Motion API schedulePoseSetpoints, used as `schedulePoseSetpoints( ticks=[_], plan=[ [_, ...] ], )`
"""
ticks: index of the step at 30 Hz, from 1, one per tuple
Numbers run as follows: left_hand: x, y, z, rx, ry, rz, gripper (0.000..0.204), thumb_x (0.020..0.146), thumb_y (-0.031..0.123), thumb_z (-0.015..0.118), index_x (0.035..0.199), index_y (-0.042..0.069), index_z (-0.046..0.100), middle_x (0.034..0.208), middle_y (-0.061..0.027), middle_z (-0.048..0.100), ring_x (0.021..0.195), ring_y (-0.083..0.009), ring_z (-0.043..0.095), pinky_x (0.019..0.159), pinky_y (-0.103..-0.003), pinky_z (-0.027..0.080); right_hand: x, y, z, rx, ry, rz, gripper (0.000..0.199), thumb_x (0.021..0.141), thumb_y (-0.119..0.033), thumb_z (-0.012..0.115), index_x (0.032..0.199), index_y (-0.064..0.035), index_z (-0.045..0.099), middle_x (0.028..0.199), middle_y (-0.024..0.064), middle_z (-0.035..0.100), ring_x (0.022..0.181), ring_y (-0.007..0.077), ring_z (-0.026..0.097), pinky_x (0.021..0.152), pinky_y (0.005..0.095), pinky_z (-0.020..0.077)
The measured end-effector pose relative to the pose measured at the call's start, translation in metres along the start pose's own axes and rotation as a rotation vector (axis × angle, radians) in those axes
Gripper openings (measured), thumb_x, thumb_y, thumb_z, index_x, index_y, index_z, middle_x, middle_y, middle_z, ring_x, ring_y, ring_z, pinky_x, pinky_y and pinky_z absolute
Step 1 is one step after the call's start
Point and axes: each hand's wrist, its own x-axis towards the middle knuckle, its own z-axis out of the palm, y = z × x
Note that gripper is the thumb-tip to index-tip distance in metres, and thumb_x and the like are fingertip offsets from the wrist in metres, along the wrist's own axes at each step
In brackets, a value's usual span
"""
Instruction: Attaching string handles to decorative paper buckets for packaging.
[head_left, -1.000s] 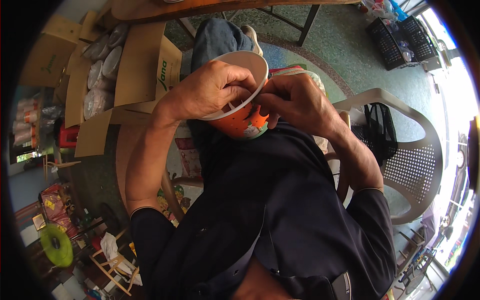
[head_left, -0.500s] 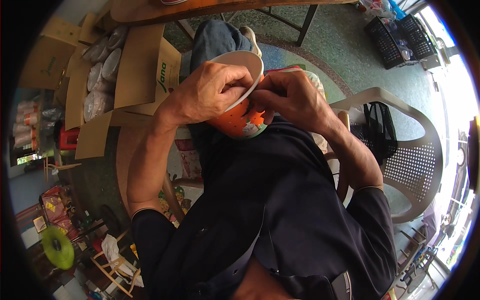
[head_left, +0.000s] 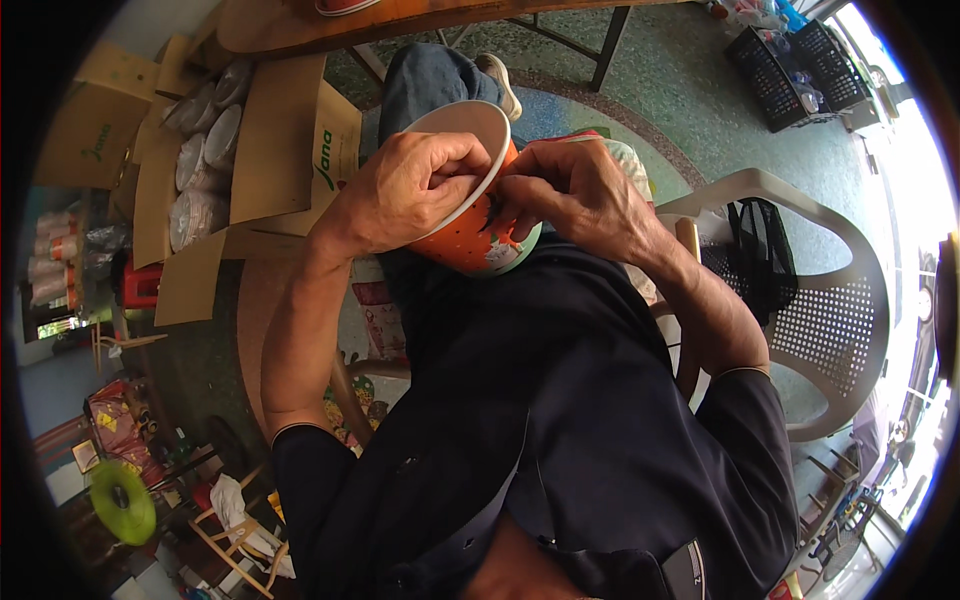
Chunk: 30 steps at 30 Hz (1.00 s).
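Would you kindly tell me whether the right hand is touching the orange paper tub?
Touching: the head view shows the right hand with its fingers meeting the outer wall of the orange paper tub, no gap showing.

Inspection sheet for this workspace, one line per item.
Surface: wooden table at the top edge; speckled floor.
Job's things: orange bucket with white rim, tilted, held before the body.
Clutter: black mesh bag on the plastic chair; black crates on the floor.
Grip: left hand has fingers inside the bucket; right hand has fingers at its outer wall; anything pinched is hidden.
Cables: nothing seen.
Surroundings: open cardboard box with wrapped containers, left.
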Motion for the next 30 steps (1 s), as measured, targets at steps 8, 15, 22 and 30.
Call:
schedulePoseSetpoints(
  ticks=[8, 15, 22, 30],
  plan=[
    [-0.002, -0.004, 0.003, -0.104, -0.002, -0.037, 0.014, 0.098, 0.002, 0.060, 0.106, -0.006, 0.069, 0.083, -0.0096, 0.073, 0.079, -0.0069, 0.067, 0.072, -0.028, 0.054, 0.002, 0.005, 0.006, -0.117, 0.097, -0.067, 0.025, 0.097, -0.014, 0.064, 0.098, 0.0093, 0.071, 0.081, 0.0145, 0.078, 0.075, 0.0180, 0.077, 0.073, 0.0325, 0.0619],
    [0.000, 0.009, 0.001, 0.118, -0.019, 0.002, 0.015, 0.102, -0.002, 0.059, 0.111, -0.005, 0.070, 0.097, -0.0089, 0.076, 0.091, -0.0111, 0.071, 0.080, -0.028, 0.057, 0.004, 0.000, -0.002, -0.192, 0.101, -0.053, 0.023, 0.096, -0.012, 0.065, 0.099, 0.0094, 0.072, 0.082, 0.0149, 0.078, 0.075, 0.0187, 0.077, 0.072, 0.0331, 0.0619],
    [0.010, 0.012, 0.002, 0.223, -0.009, 0.105, 0.012, 0.098, 0.000, 0.063, 0.106, -0.003, 0.072, 0.088, -0.0138, 0.076, 0.083, -0.0162, 0.074, 0.075, -0.032, 0.057, 0.003, -0.012, -0.011, -0.146, -0.015, 0.004, 0.022, 0.098, -0.010, 0.063, 0.103, 0.0082, 0.073, 0.086, 0.0138, 0.079, 0.076, 0.0177, 0.077, 0.072, 0.0313, 0.0620],
    [0.015, 0.023, 0.000, 0.216, -0.097, 0.058, 0.011, 0.095, -0.001, 0.061, 0.100, -0.005, 0.070, 0.082, -0.0152, 0.074, 0.079, -0.0113, 0.072, 0.070, -0.029, 0.055, 0.002, -0.005, -0.014, -0.142, -0.031, -0.017, 0.023, 0.098, -0.010, 0.062, 0.106, 0.0083, 0.073, 0.087, 0.0135, 0.079, 0.076, 0.0177, 0.078, 0.073, 0.0311, 0.0620]
  ],
)
